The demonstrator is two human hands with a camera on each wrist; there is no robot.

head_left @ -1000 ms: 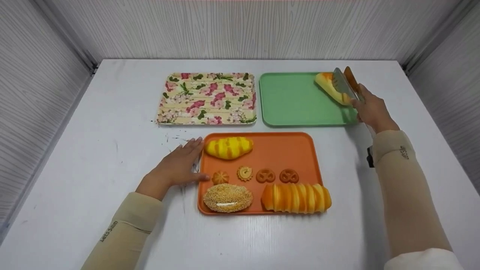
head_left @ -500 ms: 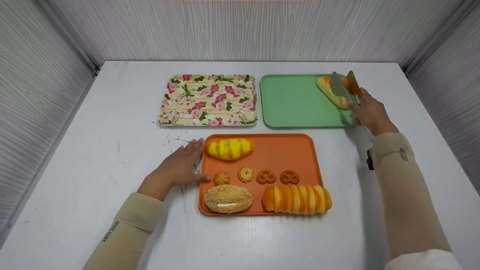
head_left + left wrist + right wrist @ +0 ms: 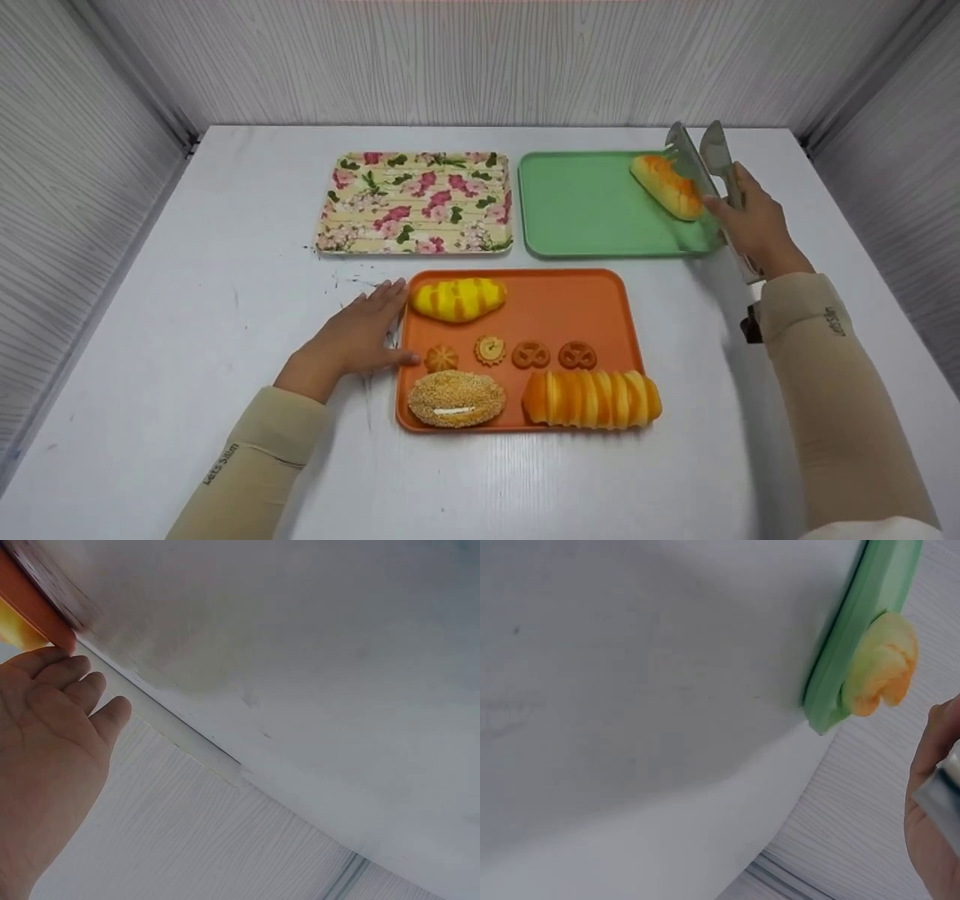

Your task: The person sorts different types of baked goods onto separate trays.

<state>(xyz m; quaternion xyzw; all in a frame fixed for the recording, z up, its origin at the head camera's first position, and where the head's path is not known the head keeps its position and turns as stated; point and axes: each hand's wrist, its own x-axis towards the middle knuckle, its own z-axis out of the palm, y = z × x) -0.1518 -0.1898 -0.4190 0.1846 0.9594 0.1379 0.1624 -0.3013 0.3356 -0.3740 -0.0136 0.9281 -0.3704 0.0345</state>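
Note:
My right hand point(image 3: 757, 229) grips metal tongs point(image 3: 718, 150) whose two arms are spread apart, beside the right end of the green tray point(image 3: 581, 206). A long bread roll point(image 3: 666, 186) with an orange top lies on that tray, just left of the tongs. In the right wrist view the roll point(image 3: 885, 664) shows on the tray, with part of the tongs point(image 3: 943, 795) in the hand. My left hand point(image 3: 349, 334) rests at the left edge of the orange tray point(image 3: 562, 307), fingers straight along its side and thumb on the rim.
The orange tray carries a yellow striped bread point(image 3: 459, 300), a sesame bun point(image 3: 457, 399), a ridged loaf point(image 3: 592, 400) overhanging the right rim, and several small biscuits, including a pretzel-shaped one point(image 3: 577, 355). A floral tray point(image 3: 420, 202) stands left of the green one. Panel walls surround the white table.
The tongs have opened off the bread roll, leaving it on the green tray. My right hand has drawn slightly to the right. The left hand stays in place.

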